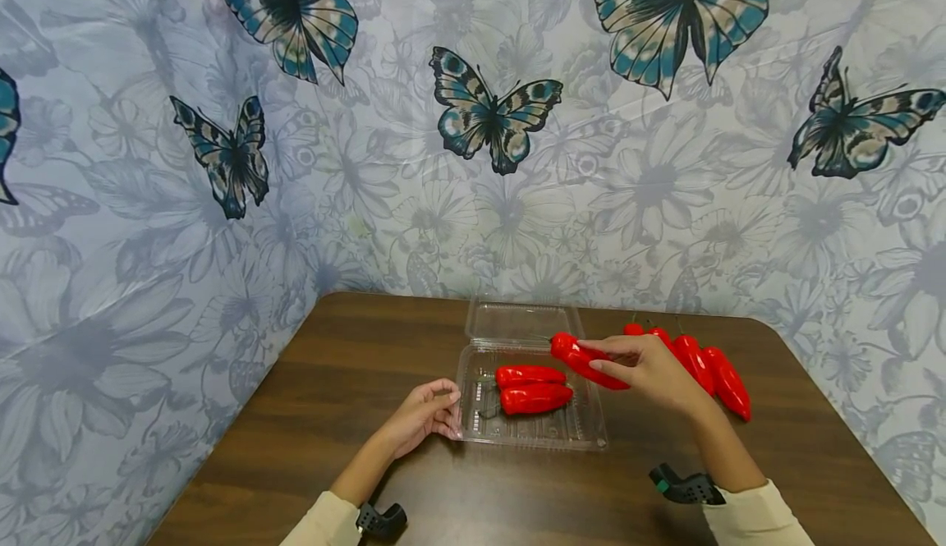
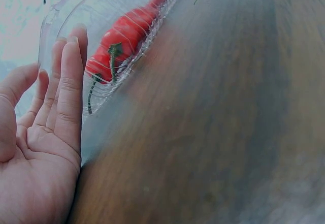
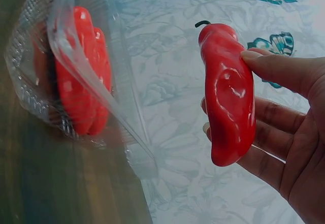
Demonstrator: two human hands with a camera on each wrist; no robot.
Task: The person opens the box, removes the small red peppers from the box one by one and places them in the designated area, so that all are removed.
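Observation:
A clear plastic clamshell container [image 1: 534, 445] lies with its lid [image 1: 525, 323] folded back, and two red peppers [image 1: 536, 399] are side by side in its base. My left hand [image 1: 423, 417] holds the container's left edge. In the left wrist view, the fingers [image 2: 69, 94] lie along the outer wall and the thumb is at the rim. Over the container's right side, my right hand [image 1: 654, 372] grips another red pepper [image 3: 228, 99] between thumb and fingers. That pepper is tilted, its dark stem pointing toward the container and away from the palm.
Several more red peppers [image 1: 727, 383] lie grouped at the right of the brown wooden table [image 1: 296, 415], partly hidden behind the right hand. Butterfly-patterned wall covering [image 1: 510, 226] rises behind the table and on its left.

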